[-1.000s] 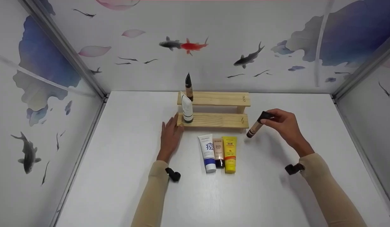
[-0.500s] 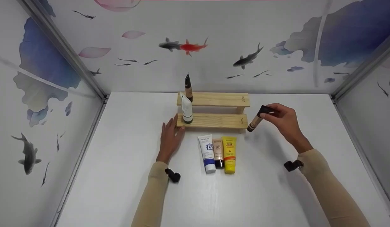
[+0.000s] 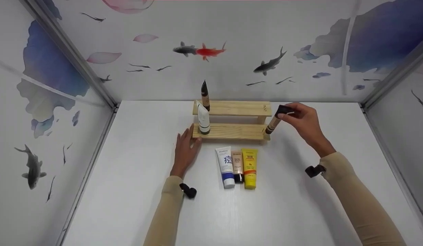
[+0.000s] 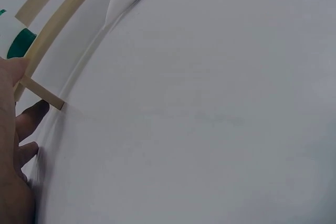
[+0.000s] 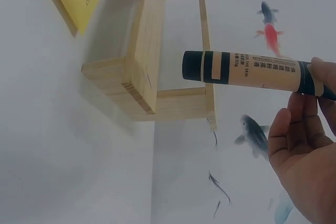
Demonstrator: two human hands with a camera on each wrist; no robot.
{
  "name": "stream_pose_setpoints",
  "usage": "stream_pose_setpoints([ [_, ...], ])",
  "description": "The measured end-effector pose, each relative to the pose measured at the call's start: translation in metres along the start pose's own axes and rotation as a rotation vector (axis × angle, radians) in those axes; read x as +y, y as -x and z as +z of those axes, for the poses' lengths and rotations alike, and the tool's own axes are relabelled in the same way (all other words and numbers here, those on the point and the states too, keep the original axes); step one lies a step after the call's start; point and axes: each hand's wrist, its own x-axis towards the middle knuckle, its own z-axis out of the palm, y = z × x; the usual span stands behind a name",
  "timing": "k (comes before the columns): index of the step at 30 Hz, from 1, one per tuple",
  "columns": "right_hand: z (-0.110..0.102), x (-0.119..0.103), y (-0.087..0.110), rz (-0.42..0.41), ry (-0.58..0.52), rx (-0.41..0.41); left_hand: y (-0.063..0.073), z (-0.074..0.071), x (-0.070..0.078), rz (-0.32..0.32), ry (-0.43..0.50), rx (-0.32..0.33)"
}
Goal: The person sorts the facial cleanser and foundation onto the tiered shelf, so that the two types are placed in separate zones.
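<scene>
My right hand (image 3: 303, 119) pinches a beige-and-black foundation tube (image 5: 262, 72) by its flat black end. The tube leans, cap down, and its cap overlaps the right end of the lower shelf in the head view. At the left end of a two-tier wooden rack (image 3: 237, 131), my left hand (image 3: 185, 150) rests with fairly straight fingers, thumb by the front corner. In the left wrist view, fingertips (image 4: 39, 113) lie right by a rack leg. A white tube (image 3: 203, 119) stands on the lower shelf's left; a second foundation tube (image 3: 205, 95) stands behind it on the upper shelf.
In front of the rack lie a white-and-blue tube (image 3: 225, 167), a beige BB tube (image 3: 237, 164) and a yellow tube (image 3: 249, 167), side by side on the white table (image 3: 129, 205). A patterned wall (image 3: 232, 27) rises behind the rack.
My right hand has carried the foundation tube up and left, from beside the rack to the lower shelf's right end. My left hand stays at the rack's left end.
</scene>
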Motion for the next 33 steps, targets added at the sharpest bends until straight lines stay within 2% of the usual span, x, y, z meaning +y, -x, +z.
stream_pose_setpoints([
  [10,0.019,-0.009,-0.020,-0.022,-0.006,-0.020,-0.001,-0.001,-0.001,0.050,0.014,0.017],
  [14,0.028,-0.011,-0.028,-0.034,-0.035,-0.039,-0.001,-0.001,-0.001,0.042,0.023,0.011],
  [21,0.043,-0.016,-0.041,-0.031,-0.014,-0.074,-0.001,0.001,-0.001,0.016,0.023,0.014],
  [33,0.065,-0.027,-0.060,-0.023,0.021,-0.102,-0.001,-0.001,-0.002,0.039,0.022,0.018],
])
